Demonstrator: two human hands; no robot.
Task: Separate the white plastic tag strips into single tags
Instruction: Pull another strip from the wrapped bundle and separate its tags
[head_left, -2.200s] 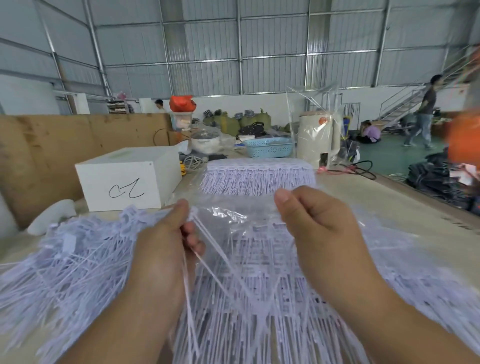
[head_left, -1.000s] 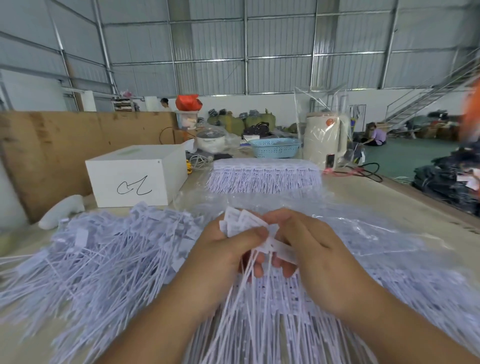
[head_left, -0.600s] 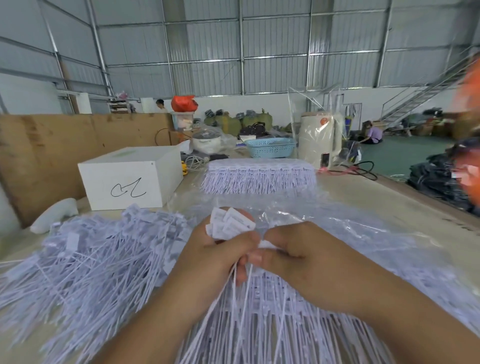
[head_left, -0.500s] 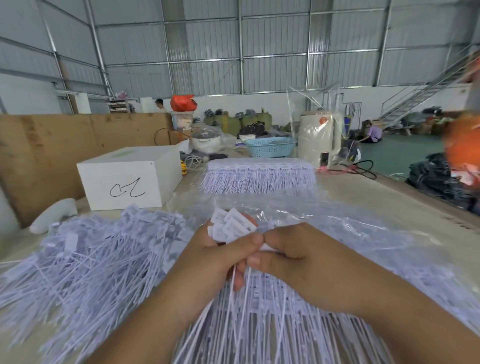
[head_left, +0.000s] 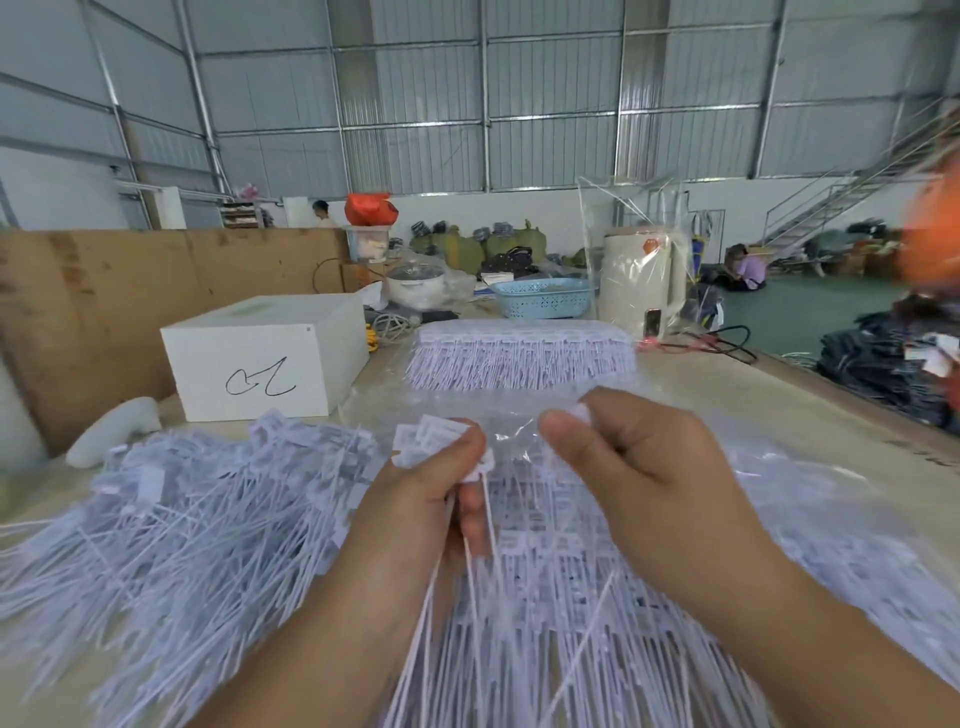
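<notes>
- At centre frame, a worker's left hand (head_left: 441, 493) grips a small bunch of white tags (head_left: 423, 441), heads fanned above the thumb and thin tails trailing down toward the bottom edge.
- Just to the right, the right hand (head_left: 631, 467) pinches a single tag head (head_left: 579, 414) between thumb and forefinger, apart from the bunch; a short gap shows between the two hands.
- Lower left, a loose pile (head_left: 171, 525) of tags lies spread on the table (head_left: 810, 415), apparently the singles already pulled apart.
- Under the hands, joined strips (head_left: 571, 597) lie on clear plastic wrap (head_left: 519, 410), filling the lower middle and right of the frame; these look still uncut.
- Above centre, a neat stack (head_left: 522, 353) of strips waits untouched, so the job seems partly done at best, with much left.
- At middle left, a white box (head_left: 265, 358) bears a black handwritten scrawl, possibly "CL"; it cannot be read with confidence.
- An orange mark shows on the cream kettle (head_left: 641, 275) at upper right; its wording is too small to tell.
- Printing on the tags is blurred.
</notes>
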